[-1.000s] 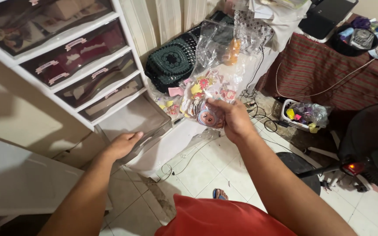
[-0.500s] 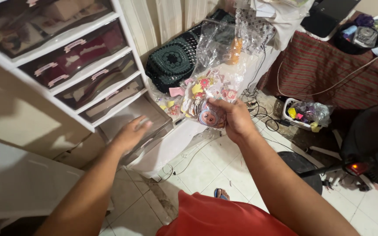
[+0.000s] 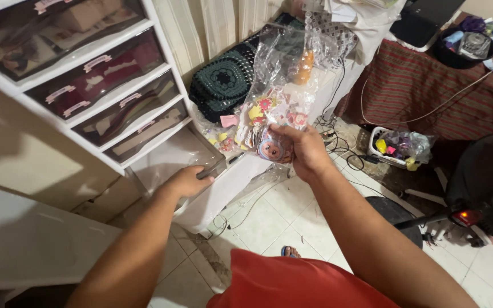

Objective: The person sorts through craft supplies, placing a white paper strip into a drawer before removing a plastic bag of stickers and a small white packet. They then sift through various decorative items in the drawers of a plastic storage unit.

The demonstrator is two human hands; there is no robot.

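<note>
Now my left hand (image 3: 186, 181) has gripped the open drawer's (image 3: 172, 157) front at centre-left; my right hand (image 3: 303, 151) still clutches the bag (image 3: 275, 122).

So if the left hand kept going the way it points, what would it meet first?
The left hand already rests on the front edge of the open bottom drawer; going on, it would probably enter that drawer, though depth is unclear.

Clear plastic bag (image 3: 281, 97): crinkled, transparent, holding colourful flat cut-out shapes and a small round doll face at its lower end; hangs upright, gripped at the bottom, just right of the drawer.

Drawer (image 3: 175, 157): translucent grey plastic, lowest of the white drawer unit (image 3: 87, 117), pulled out, front edge gripped.
</note>
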